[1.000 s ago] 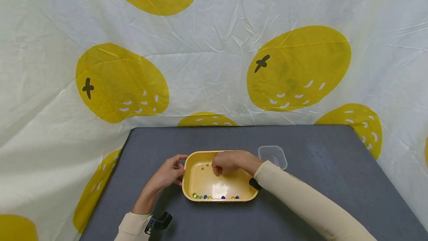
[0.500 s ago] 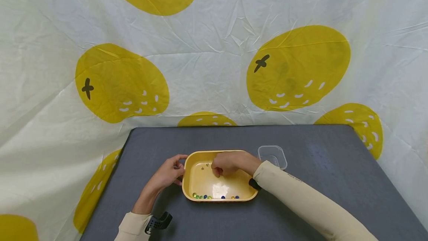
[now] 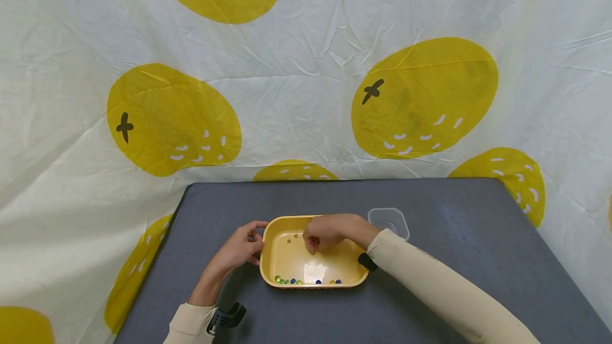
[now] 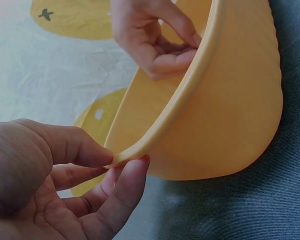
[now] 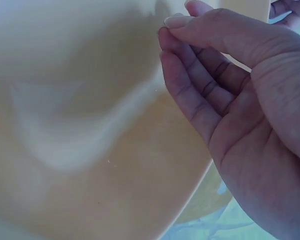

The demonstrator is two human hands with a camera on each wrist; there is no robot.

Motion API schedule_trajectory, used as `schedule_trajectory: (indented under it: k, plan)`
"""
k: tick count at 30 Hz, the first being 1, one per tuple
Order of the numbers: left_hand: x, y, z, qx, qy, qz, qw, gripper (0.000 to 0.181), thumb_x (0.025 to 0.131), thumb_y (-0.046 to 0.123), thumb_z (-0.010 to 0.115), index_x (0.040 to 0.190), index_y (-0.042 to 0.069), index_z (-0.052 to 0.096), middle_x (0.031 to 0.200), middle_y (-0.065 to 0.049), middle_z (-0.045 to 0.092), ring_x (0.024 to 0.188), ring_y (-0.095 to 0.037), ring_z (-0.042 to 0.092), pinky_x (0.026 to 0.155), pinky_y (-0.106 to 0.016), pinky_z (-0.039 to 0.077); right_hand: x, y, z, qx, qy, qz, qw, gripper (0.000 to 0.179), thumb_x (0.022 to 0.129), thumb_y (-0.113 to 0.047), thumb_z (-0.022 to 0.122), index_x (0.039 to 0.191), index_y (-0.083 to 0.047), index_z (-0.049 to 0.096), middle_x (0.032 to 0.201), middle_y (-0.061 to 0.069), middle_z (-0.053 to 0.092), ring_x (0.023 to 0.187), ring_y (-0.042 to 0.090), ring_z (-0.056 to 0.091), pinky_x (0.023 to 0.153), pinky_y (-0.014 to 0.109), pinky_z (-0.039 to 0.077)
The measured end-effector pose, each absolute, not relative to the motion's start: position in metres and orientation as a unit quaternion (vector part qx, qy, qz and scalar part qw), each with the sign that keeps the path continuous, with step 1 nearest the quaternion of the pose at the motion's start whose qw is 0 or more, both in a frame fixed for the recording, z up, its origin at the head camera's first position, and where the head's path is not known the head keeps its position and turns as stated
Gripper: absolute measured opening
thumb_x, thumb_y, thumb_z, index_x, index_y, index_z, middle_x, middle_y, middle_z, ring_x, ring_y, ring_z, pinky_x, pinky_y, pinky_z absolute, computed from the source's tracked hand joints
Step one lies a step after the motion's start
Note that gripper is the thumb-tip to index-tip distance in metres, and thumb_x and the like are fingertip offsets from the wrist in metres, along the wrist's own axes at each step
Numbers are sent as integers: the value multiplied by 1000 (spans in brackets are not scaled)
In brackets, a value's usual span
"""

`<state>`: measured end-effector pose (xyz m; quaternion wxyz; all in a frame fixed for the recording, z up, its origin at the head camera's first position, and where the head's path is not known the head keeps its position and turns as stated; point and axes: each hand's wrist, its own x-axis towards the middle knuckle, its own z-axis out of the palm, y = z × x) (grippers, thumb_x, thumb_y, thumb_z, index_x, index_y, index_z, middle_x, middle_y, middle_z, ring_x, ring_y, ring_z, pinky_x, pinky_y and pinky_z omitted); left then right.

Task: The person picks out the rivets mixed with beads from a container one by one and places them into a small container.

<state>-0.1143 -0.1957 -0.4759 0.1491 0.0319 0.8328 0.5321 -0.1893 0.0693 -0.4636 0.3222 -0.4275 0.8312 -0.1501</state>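
Observation:
In the head view, a yellow plastic basin (image 3: 282, 264) sits on the dark table. My left hand (image 3: 240, 247) pinches its left rim between thumb and fingers, as the left wrist view shows on the basin rim (image 4: 180, 102). Inside the basin is my right hand (image 3: 327, 232), fingers curled and the thumb tip against a fingertip (image 5: 177, 37); nothing shows between them. Several glass marbles lie along the near inner wall, among them green marbles (image 3: 283, 282) and a blue marble (image 3: 318, 282). Two small brown marks (image 3: 289, 241) show by the far wall, left of the right hand.
A clear plastic container (image 3: 388, 220) stands on the table (image 3: 449, 243) behind the right forearm. A white cloth with yellow fruit prints (image 3: 296, 110) hangs behind the table. Both wrists wear dark straps, such as the left wristband (image 3: 227, 317).
My right hand and forearm have shifted slightly to the right within the basin, and the wrist has turned a little. My left hand keeps its hold on the rim; the marbles stay put.

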Motion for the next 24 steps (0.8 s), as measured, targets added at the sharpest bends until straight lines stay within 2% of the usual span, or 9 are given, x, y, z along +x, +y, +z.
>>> schedule_trajectory:
  k: [3, 10, 24]
  plan:
    - [-114, -196, -476, 32, 834, 531, 150, 51, 97, -2, 57, 147, 1, 49, 91, -15, 54, 72, -25, 63, 58, -42, 62, -190, 72, -462, -429, 825, -173, 326, 18, 90, 8, 59, 88, -5, 71, 76, -3, 59, 66, 6, 47, 64, 18, 39]
    - [-113, -196, -475, 31, 833, 532, 150, 51, 97, -1, 58, 147, 1, 48, 91, -14, 53, 72, -24, 62, 58, -43, 62, -190, 79, -454, -477, 821, -137, 281, 16, 92, 6, 62, 91, -8, 70, 77, -7, 57, 69, 4, 47, 65, 17, 41]
    - [-115, -197, -479, 32, 833, 532, 149, 52, 96, -1, 60, 147, 0, 48, 92, -14, 53, 72, -24, 63, 57, -41, 62, -188, 96, -444, -478, 824, -154, 261, 5, 95, -3, 67, 96, -5, 72, 78, -9, 57, 71, 3, 49, 67, 17, 46]
